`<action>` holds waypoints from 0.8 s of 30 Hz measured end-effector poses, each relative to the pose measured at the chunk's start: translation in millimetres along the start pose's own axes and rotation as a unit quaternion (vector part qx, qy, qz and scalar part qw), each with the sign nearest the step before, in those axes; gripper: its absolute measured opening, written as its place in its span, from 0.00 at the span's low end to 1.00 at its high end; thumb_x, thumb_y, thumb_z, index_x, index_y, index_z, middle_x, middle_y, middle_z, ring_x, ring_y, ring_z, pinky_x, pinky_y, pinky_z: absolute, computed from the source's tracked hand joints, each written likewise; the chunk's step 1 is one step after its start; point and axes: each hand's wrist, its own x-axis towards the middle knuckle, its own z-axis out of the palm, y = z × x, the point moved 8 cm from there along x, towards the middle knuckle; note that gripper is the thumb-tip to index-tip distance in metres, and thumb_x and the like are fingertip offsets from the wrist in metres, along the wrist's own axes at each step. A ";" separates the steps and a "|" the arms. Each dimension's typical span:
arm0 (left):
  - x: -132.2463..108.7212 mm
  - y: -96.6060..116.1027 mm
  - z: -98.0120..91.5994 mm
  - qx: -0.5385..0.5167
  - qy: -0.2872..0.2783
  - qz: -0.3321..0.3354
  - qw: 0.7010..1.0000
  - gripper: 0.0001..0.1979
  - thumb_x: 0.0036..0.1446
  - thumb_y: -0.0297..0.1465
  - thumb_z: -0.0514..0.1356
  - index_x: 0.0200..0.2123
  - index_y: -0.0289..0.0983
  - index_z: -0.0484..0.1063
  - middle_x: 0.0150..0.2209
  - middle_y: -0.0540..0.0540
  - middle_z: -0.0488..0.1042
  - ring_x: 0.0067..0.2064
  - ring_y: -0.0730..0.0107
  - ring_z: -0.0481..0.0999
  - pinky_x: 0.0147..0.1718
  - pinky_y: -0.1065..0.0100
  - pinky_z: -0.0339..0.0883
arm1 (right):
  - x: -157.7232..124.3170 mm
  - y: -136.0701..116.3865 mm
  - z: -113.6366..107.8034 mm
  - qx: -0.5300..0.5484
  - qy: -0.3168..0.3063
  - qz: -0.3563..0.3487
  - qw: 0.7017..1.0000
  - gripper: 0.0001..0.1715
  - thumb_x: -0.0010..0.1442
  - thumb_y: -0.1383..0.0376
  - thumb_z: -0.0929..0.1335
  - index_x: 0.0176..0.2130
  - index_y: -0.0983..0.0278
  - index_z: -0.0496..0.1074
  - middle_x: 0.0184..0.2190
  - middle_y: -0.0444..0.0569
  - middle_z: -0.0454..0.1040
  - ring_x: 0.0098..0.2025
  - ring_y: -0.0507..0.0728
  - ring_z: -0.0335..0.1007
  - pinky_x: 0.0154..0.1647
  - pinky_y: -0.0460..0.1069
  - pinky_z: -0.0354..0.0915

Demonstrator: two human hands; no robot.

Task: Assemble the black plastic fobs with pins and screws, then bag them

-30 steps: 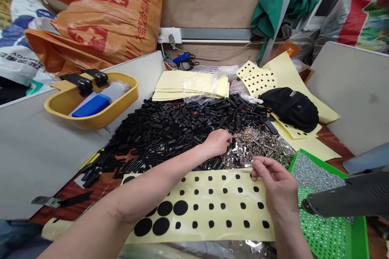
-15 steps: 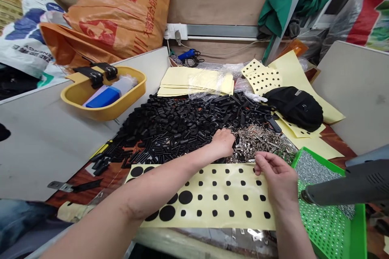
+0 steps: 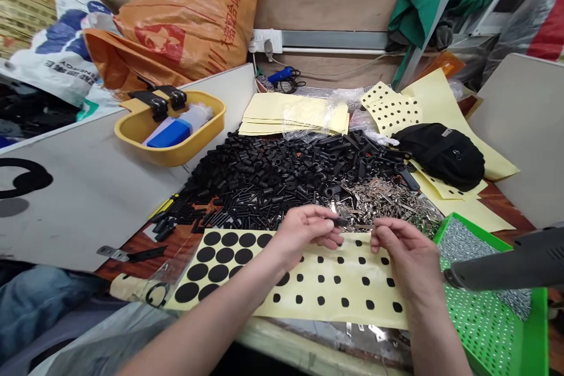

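Left hand (image 3: pixel 304 235) pinches a small black part (image 3: pixel 341 222) over the dot sheet (image 3: pixel 352 264); right hand (image 3: pixel 408 255) is curled, contents unclear; sheet mostly full, parts pile (image 3: pixel 264 176) large, so work appears barely advanced.

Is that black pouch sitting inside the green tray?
No, the black pouch lies on yellow sheets behind the green tray, apart from it.

A small black piece (image 3: pixel 340 222), short and bar-shaped, is pinched at the fingertips of the left hand (image 3: pixel 304 232). It is held roughly level, just above the yellow sheet (image 3: pixel 335 291) printed with black dots, near the heap of metal clips (image 3: pixel 388 202).
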 end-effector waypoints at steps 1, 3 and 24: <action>-10.3 -9.0 2.5 -0.110 -0.005 -0.026 0.994 0.12 0.54 0.31 0.61 0.41 0.30 0.71 0.34 0.39 0.81 0.35 0.63 0.82 0.35 0.64 0.75 | -1.6 -3.1 3.4 -0.001 -0.006 -0.011 1.000 0.12 0.47 0.61 0.75 0.33 0.64 0.78 0.20 0.45 0.74 0.20 0.51 0.69 0.22 0.48 0.70; -26.6 -24.3 5.5 -0.269 0.007 -0.062 0.961 0.15 0.48 0.35 0.67 0.36 0.30 0.73 0.31 0.39 0.81 0.33 0.62 0.82 0.36 0.64 0.75 | -5.6 -10.3 9.5 -0.015 -0.012 -0.034 0.999 0.09 0.47 0.63 0.75 0.32 0.63 0.78 0.21 0.45 0.74 0.21 0.51 0.70 0.22 0.47 0.71; -63.2 -23.8 -14.7 -0.344 0.110 -0.046 0.932 0.19 0.42 0.27 0.68 0.41 0.31 0.74 0.31 0.45 0.78 0.32 0.62 0.81 0.39 0.61 0.75 | -50.3 -24.4 37.3 -0.047 -0.010 -0.069 0.996 0.05 0.53 0.65 0.73 0.34 0.61 0.78 0.31 0.47 0.75 0.24 0.50 0.71 0.27 0.47 0.71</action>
